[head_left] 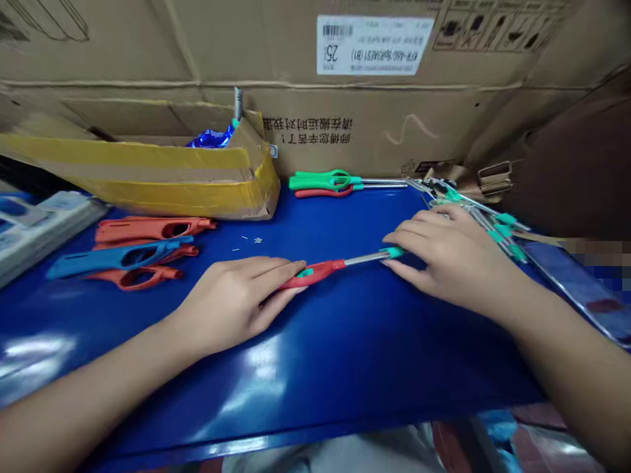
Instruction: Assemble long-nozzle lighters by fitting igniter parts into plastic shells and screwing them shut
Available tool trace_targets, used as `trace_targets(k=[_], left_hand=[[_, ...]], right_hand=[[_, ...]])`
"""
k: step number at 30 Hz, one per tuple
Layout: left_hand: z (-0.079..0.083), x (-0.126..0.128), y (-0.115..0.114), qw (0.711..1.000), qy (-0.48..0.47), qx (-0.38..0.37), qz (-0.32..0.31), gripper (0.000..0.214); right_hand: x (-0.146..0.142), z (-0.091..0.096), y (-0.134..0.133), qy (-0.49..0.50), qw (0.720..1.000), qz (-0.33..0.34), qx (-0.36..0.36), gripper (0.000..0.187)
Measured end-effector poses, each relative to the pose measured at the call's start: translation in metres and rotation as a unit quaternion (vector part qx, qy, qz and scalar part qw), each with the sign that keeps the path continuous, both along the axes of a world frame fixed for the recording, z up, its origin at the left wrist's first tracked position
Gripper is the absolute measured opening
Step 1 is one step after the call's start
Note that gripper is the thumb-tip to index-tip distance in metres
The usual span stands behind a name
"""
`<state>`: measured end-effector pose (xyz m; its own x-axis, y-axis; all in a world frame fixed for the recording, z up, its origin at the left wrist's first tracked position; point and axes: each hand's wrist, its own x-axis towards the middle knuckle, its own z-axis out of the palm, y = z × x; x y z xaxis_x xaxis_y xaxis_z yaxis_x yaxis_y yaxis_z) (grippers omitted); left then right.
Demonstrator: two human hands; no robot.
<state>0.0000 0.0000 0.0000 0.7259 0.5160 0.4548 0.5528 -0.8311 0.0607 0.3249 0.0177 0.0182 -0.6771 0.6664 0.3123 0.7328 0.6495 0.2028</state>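
A red gas lighter with a green insert at its grip lies in my left hand, thumb and fingers closed on the handle. Its thin metal tube points right, just above the blue table. At the tube's far end, my right hand pinches a small green collar between thumb and fingers; part of it is hidden. Beyond my right hand lies a loose pile of metal tubes with green parts. Left of my left hand are red lighter handles and a blue lighter handle.
Green and red lighters with metal tubes lie at the back. A yellow-taped cardboard box stands back left, before a large carton. A white power strip is at far left, a phone-like flat object at right. Tiny pins lie mid-table.
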Motion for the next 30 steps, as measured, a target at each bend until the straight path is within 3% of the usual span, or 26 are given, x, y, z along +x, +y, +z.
trace_targets(k=[5, 13, 22, 30], left_hand=[[-0.005, -0.005, 0.005, 1.0, -0.005, -0.019, -0.004, 0.029], [-0.005, 0.011, -0.007, 1.0, -0.01, -0.024, -0.017, 0.026], [-0.003, 0.011, -0.008, 1.0, -0.009, 0.015, -0.026, 0.026], [-0.004, 0.012, -0.007, 1.0, -0.014, 0.008, -0.025, 0.026]], right_hand=[[0.002, -0.003, 0.003, 0.033, 0.997, 0.059, -0.034, 0.02], [-0.019, -0.014, -0.008, 0.047, 0.989, 0.125, -0.062, 0.024], [-0.02, -0.014, -0.009, 0.084, 0.98, 0.122, -0.131, 0.023], [-0.016, -0.011, -0.012, 0.091, 0.984, 0.12, -0.093, 0.018]])
